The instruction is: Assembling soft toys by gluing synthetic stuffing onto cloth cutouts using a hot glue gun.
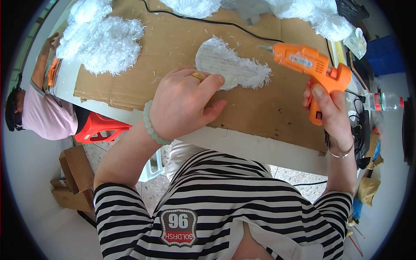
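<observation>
a: where do we find the fuzzy white piece (229, 65)?

b: just beyond our left hand (186, 97), lying on the cardboard (268, 110), flat ribbed side up and fringe along its far and right edges. perhaps we've laid it that way to leave the smooth part bare.

a: do we have hold of it?

b: our left hand is half open, fingers bent over the near left edge, thumb spread away from the forefinger. some fingertips are hidden, so we can't tell whether it's pinched or merely steadied.

a: and our right hand (327, 104)?

b: closed around the handle of the orange glue gun (310, 63), nozzle pointing left, past the piece's right end. we probably hold it up like that to keep a hot tip away from our left fingers.

a: why the cardboard?

b: likely to catch drips and spare the white table (299, 158) on our side of it.

a: further out?

b: a heap of white fluff (115, 45) beyond our left hand, perhaps parked there for working room; a clear bottle (383, 102) right of our right hand; a co-worker (47, 106) far left.
</observation>
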`<state>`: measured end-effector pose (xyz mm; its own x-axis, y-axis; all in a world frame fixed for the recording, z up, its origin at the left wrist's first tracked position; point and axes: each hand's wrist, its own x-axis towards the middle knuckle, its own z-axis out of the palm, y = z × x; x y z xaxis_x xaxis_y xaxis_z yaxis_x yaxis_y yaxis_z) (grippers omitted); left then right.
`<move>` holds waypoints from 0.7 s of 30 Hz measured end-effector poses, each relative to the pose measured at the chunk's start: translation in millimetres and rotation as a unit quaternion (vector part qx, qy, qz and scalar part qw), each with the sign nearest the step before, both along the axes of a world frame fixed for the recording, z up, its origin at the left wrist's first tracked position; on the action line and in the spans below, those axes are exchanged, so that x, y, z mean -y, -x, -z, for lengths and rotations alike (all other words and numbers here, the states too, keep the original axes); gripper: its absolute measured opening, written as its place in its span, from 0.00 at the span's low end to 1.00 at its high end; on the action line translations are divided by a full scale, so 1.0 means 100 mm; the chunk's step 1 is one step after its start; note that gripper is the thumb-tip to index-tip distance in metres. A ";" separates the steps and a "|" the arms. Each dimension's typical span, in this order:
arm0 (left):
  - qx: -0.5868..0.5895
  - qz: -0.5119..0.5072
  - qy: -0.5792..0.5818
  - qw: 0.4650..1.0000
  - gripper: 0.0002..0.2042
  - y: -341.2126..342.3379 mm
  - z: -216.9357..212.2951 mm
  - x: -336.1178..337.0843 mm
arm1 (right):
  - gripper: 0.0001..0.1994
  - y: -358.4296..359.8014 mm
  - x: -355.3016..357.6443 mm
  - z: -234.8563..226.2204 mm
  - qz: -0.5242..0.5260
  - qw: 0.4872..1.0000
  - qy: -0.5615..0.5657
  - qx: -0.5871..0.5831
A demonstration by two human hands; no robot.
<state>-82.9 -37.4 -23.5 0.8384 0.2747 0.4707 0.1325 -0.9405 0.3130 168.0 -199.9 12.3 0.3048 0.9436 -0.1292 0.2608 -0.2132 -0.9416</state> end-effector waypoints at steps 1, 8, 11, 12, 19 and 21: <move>-0.003 0.002 -0.004 1.000 0.15 -0.01 -0.02 0.02 | 0.15 -0.01 -0.02 0.01 0.002 1.000 -0.004 -0.003; -0.019 -0.043 -0.132 0.990 0.11 -0.16 0.03 0.13 | 0.15 -0.09 -0.19 0.12 0.011 0.998 -0.040 -0.055; -0.031 -0.045 -0.170 0.984 0.08 -0.16 0.08 0.13 | 0.16 -0.08 -0.20 0.15 0.009 0.995 -0.051 -0.084; -0.029 -0.043 -0.187 0.981 0.08 -0.16 0.09 0.13 | 0.16 -0.08 -0.19 0.17 0.000 0.995 -0.058 -0.081; -0.026 -0.036 -0.210 0.977 0.09 -0.16 0.13 0.14 | 0.11 -0.09 -0.10 0.15 -0.077 0.996 -0.031 -0.026; -0.017 -0.044 -0.211 0.976 0.08 -0.15 0.15 0.14 | 0.11 -0.08 -0.09 0.08 -0.101 0.995 0.025 -0.001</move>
<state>-67.7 -51.0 -38.4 0.8370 0.1338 0.5307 0.2220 -0.9693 -0.1058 175.7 -190.7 4.4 0.1085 0.9780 -0.1780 0.3020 -0.2030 -0.9314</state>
